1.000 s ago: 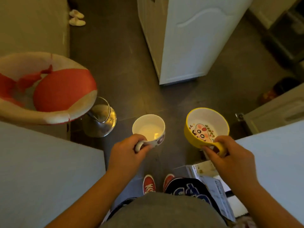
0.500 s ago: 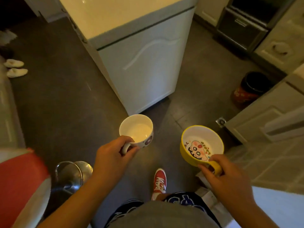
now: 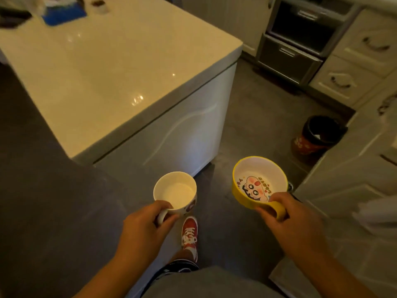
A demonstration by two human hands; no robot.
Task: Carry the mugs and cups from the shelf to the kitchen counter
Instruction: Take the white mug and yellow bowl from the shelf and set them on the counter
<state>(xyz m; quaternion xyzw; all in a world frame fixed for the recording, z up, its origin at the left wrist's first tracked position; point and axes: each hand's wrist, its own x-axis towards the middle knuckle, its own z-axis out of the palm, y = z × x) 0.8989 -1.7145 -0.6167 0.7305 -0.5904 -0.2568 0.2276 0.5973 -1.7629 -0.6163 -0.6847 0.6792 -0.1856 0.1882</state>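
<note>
My left hand (image 3: pixel 142 229) grips the handle of a white mug (image 3: pixel 175 191) with a small print on its side; the mug is upright and looks empty. My right hand (image 3: pixel 290 220) holds a wide yellow mug (image 3: pixel 258 179) by its yellow handle, thumb on the rim. That mug is white inside with a cartoon face on the bottom. Both mugs hang over the dark floor in front of me. The white kitchen counter (image 3: pixel 103 67) stands ahead and to the left, its near corner just beyond the white mug.
A blue item (image 3: pixel 64 12) and blurred things lie at the counter's far end. A dark bin (image 3: pixel 318 134) stands on the floor at right. Cabinet drawers (image 3: pixel 354 67) and a dark oven (image 3: pixel 300 33) line the right side. My red shoe (image 3: pixel 190 233) is on the floor.
The view has swung up and forward: the counter top now fills the upper left, and the red-and-white chair and steel bin have left the frame. Both hands still hold their mugs.
</note>
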